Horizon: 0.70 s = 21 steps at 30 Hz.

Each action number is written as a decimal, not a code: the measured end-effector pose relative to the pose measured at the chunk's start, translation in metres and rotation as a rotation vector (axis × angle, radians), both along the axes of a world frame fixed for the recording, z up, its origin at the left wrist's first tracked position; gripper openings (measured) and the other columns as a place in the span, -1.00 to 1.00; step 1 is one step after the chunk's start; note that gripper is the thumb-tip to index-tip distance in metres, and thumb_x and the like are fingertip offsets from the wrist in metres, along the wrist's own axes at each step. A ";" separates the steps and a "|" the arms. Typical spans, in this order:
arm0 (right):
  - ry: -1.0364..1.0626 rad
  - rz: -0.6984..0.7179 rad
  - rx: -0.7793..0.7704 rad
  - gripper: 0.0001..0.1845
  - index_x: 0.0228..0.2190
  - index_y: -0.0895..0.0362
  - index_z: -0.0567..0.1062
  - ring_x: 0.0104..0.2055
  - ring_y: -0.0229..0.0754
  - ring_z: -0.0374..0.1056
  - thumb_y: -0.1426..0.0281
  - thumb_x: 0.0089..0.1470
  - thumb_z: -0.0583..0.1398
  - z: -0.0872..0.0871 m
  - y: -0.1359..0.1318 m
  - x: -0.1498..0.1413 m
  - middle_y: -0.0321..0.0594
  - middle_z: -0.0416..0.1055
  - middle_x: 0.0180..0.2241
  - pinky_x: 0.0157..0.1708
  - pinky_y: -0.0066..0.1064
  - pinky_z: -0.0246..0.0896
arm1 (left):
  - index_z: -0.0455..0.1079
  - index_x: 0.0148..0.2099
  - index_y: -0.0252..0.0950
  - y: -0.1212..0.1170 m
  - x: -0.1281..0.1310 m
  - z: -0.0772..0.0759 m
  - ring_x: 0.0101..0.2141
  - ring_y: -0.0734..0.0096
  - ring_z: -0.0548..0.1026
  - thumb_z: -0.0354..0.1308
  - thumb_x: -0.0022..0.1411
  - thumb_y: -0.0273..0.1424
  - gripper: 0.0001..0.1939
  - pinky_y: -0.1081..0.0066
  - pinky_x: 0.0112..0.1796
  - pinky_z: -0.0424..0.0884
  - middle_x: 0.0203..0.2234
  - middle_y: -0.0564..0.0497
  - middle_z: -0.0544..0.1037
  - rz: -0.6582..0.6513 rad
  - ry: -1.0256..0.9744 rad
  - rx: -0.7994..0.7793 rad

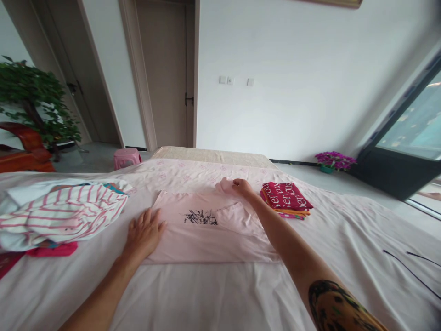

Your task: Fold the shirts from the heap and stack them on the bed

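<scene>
Pinching a gathered bit of cloth at the shirt's upper right, the right hand (243, 187) has its fingers closed on a pale pink shirt (203, 243). The shirt lies spread at the centre of the frame on a pale sheet (234, 294), with a black scribble-like print (200, 217) near its middle and a loose fold just right of the print. The left hand (146, 230) rests palm down on the shirt's left edge, its fingers extended and grasping nothing. The right forearm, bearing a dark tattoo (336, 303) at lower right, crosses the shirt's right side. Just beyond that arm, right of centre, sits a stack of folded clothes (287, 196), topped by a red piece with white lettering. At the left of the frame is a loose heap of clothes (72, 211), including a white piece with pink stripes. A pink stool (127, 158) stands behind, at middle left.
</scene>
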State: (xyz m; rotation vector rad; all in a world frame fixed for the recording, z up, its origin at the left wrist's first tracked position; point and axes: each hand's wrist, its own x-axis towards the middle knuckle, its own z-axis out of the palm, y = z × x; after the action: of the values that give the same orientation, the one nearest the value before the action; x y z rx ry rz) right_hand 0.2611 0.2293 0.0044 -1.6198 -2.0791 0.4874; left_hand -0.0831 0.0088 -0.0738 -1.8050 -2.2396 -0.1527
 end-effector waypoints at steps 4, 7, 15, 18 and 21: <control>0.361 0.321 0.157 -0.81 -0.38 0.18 0.55 -0.18 -0.16 0.39 0.42 -0.09 0.16 0.013 -0.054 0.023 -0.18 0.50 -0.24 -0.24 -0.45 0.24 | 0.20 0.32 -0.28 0.001 -0.003 -0.002 0.24 -0.02 0.21 -0.17 0.39 -0.14 -0.43 -0.04 0.16 0.09 0.29 -0.32 0.21 -0.017 -0.027 0.008; 0.378 0.591 -0.088 -0.79 -0.43 0.18 0.57 -0.31 -0.17 0.42 0.50 -0.15 0.14 0.009 -0.094 0.051 -0.18 0.53 -0.34 -0.32 -0.43 0.25 | 0.20 0.31 -0.31 0.001 -0.003 -0.001 0.21 -0.02 0.25 -0.16 0.38 -0.15 -0.43 0.00 0.14 0.12 0.26 -0.32 0.25 -0.025 -0.037 0.028; 0.243 0.017 -0.124 -0.75 -0.28 0.17 0.52 -0.53 -0.24 0.39 0.49 -0.05 0.13 -0.028 -0.128 0.095 -0.27 0.49 -0.53 -0.53 -0.50 0.18 | 0.14 0.33 -0.46 0.003 -0.005 -0.001 0.12 0.02 0.36 -0.17 0.37 -0.19 -0.38 0.12 0.08 0.21 0.15 -0.32 0.38 -0.053 -0.049 0.077; 0.222 -0.015 -0.134 -0.67 -0.06 0.14 0.44 -0.56 -0.24 0.38 0.34 0.14 0.11 -0.031 -0.130 0.091 -0.26 0.50 -0.51 -0.53 -0.49 0.18 | 0.15 0.33 -0.45 0.004 -0.006 -0.002 0.12 0.03 0.36 -0.18 0.36 -0.18 -0.38 0.13 0.08 0.22 0.14 -0.32 0.39 -0.063 -0.051 0.085; 0.132 -0.044 -0.068 -0.54 0.08 0.11 0.39 -0.41 -0.14 0.46 0.20 0.18 0.13 -0.029 -0.130 0.078 -0.18 0.53 -0.42 -0.38 -0.42 0.25 | 0.15 0.33 -0.45 0.004 -0.007 -0.003 0.11 0.03 0.37 -0.19 0.36 -0.17 -0.37 0.14 0.08 0.22 0.14 -0.31 0.40 -0.059 -0.042 0.085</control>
State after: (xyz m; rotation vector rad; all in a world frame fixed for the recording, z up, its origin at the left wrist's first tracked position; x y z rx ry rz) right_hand 0.3389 0.0996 -0.0248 -1.6219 -1.9455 0.6388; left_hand -0.0898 0.0132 -0.0770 -1.8399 -2.1738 -0.2959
